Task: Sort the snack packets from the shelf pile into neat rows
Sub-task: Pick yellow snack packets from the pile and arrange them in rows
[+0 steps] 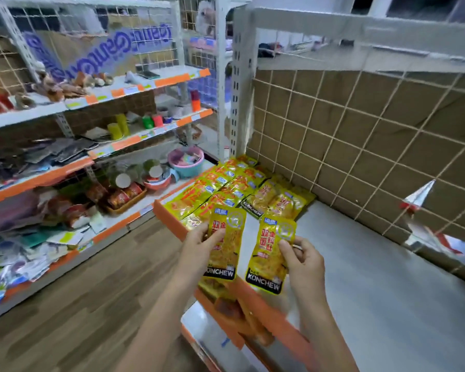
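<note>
Two yellow KONCHEW snack packets are held upright above the front edge of the white shelf (387, 277). My left hand (202, 244) pinches the left packet (224, 245) at its left side. My right hand (302, 257) pinches the right packet (273, 257) at its right side. Behind them, several matching yellow packets (234, 183) lie in overlapping rows at the shelf's far left corner. Further packets lie under the held ones, at the shelf edge (212, 288).
The shelf has an orange front rail (269, 315) and a wire grid over brown cardboard (360, 135) behind it. A silver-red wrapper (419, 200) sticks through the grid at right. To the left stand other shelves with mixed goods (91, 167), over a wood floor (91, 304).
</note>
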A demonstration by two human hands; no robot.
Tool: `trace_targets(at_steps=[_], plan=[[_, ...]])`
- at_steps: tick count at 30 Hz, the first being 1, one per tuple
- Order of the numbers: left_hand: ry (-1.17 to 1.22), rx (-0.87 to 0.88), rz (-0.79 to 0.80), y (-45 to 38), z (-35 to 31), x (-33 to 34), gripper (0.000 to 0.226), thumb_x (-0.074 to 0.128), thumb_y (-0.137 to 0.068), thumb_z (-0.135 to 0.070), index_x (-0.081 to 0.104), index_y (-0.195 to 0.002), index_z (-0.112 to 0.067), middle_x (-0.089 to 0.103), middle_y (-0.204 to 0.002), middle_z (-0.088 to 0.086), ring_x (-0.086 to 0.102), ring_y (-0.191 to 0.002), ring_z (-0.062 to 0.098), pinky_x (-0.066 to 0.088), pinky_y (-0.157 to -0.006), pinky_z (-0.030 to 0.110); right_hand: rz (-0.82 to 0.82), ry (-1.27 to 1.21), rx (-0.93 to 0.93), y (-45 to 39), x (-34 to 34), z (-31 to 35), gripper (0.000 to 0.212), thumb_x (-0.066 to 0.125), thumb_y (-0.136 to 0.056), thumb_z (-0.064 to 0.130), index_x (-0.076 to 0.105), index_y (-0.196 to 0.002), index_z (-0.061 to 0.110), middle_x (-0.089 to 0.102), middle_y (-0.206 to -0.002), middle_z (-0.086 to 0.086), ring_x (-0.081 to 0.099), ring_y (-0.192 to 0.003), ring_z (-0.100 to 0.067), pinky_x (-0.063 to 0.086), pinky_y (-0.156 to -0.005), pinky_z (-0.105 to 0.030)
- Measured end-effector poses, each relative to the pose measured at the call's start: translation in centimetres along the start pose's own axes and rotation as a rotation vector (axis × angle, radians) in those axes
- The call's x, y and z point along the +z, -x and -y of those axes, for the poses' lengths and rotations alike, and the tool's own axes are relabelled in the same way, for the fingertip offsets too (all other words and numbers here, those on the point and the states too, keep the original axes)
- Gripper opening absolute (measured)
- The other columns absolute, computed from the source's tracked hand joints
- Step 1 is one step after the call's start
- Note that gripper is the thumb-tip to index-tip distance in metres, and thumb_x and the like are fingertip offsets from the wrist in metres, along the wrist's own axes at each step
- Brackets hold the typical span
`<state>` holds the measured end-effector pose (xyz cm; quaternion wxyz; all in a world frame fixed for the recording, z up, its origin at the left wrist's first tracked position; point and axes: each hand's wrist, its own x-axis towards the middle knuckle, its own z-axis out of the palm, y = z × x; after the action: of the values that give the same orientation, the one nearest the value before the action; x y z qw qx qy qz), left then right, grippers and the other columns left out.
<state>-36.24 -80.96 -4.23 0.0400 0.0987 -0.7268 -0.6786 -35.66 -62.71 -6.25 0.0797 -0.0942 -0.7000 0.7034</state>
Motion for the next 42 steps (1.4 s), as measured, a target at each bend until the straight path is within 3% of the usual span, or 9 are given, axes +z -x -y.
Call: trace_targets(at_steps=[6,8,13,20,22,25,30,35,42], plan=[[-0.243,0.169,0.147,-7.8,-0.3,2.9,0.029,0.058,-0.093,-0.019,0.056,-0.106,0.007,0.061,-0.09,0.019,0.056,-0.086,0.036,0.036,-0.072,0.041,-0.271,-0.016,0.01,-2.8,-0.9,-0.5,0.013,0.06,-0.09,0.006,0.063,-0.084,0.017,0.071,-0.065,0.006,0.064,-0.059,-0.005,0.05,-0.059,-0.017],[-0.329,0.226,0.197,-10.0,-0.7,3.6,0.035,0.061,-0.091,-0.02,0.055,-0.12,-0.001,0.059,-0.099,0.027,0.056,-0.087,0.035,0.041,-0.074,0.038,-0.344,-0.011,0.022,-3.7,-0.2,-0.5,0.012,0.06,-0.09,0.006,0.064,-0.084,0.016,0.072,-0.066,0.003,0.065,-0.062,-0.01,0.052,-0.063,-0.022],[-0.488,0.428,0.341,-14.2,-0.6,4.7,0.037,0.059,-0.091,-0.014,0.047,-0.124,-0.005,0.052,-0.079,-0.004,0.05,-0.073,0.021,0.027,-0.062,0.025,-0.457,0.134,0.105,-5.8,3.1,-1.1,0.006,0.063,-0.087,0.005,0.066,-0.089,0.01,0.072,-0.071,0.002,0.064,-0.062,-0.003,0.048,-0.066,-0.022],[-0.657,0.661,0.499,-16.6,0.1,5.1,0.044,0.059,-0.087,-0.006,0.046,-0.128,0.006,0.06,-0.108,0.02,0.053,-0.103,0.039,0.032,-0.082,0.029,-0.6,0.489,0.147,-6.9,6.4,-1.2,0.023,0.062,-0.085,0.005,0.066,-0.104,0.015,0.068,-0.093,-0.004,0.063,-0.081,-0.019,0.048,-0.077,-0.028],[-0.832,0.685,0.494,-17.0,0.3,5.2,0.053,0.061,-0.086,-0.015,0.045,-0.133,0.002,0.057,-0.115,0.021,0.049,-0.107,0.039,0.036,-0.091,0.038,-0.64,0.536,0.129,-6.3,7.0,-1.0,0.027,0.061,-0.085,0.006,0.063,-0.107,0.022,0.064,-0.098,-0.004,0.06,-0.076,-0.009,0.046,-0.073,-0.015],[-1.067,0.829,0.523,-17.4,0.5,4.6,0.055,0.08,-0.065,-0.029,0.064,-0.113,-0.006,0.06,-0.101,0.02,0.056,-0.092,0.039,0.048,-0.078,0.041,-0.651,0.657,0.113,-5.2,7.6,-0.4,0.037,0.062,-0.087,0.011,0.055,-0.121,0.022,0.053,-0.107,0.0,0.053,-0.078,0.002,0.032,-0.07,0.001],[-1.105,1.145,0.634,-18.7,1.2,2.4,0.063,0.087,-0.045,-0.049,0.071,-0.098,-0.02,0.068,-0.104,0.008,0.067,-0.092,0.032,0.055,-0.076,0.043,-0.436,0.974,0.184,-4.1,7.5,-0.8,0.06,0.063,-0.086,0.036,0.038,-0.14,0.035,0.036,-0.135,0.006,0.04,-0.125,-0.013,0.025,-0.092,-0.012],[-1.122,1.221,0.705,-18.8,2.4,2.2,0.062,0.049,-0.064,-0.06,0.069,-0.11,-0.023,0.068,-0.114,0.003,0.066,-0.104,0.025,0.05,-0.087,0.047,-0.409,1.079,0.145,-4.1,7.4,-2.2,0.058,0.061,-0.085,0.042,0.039,-0.139,0.039,0.031,-0.138,0.008,0.036,-0.127,-0.014,0.035,-0.104,-0.034],[-1.145,1.233,0.651,-18.5,2.8,2.3,0.062,0.046,-0.064,-0.058,0.07,-0.11,-0.024,0.068,-0.115,0.0,0.064,-0.109,0.025,0.049,-0.088,0.046,-0.389,1.245,0.087,-6.1,7.5,-3.5,0.06,0.056,-0.087,0.044,0.039,-0.141,0.024,0.03,-0.134,-0.009,0.039,-0.117,-0.03,0.046,-0.095,-0.043]])
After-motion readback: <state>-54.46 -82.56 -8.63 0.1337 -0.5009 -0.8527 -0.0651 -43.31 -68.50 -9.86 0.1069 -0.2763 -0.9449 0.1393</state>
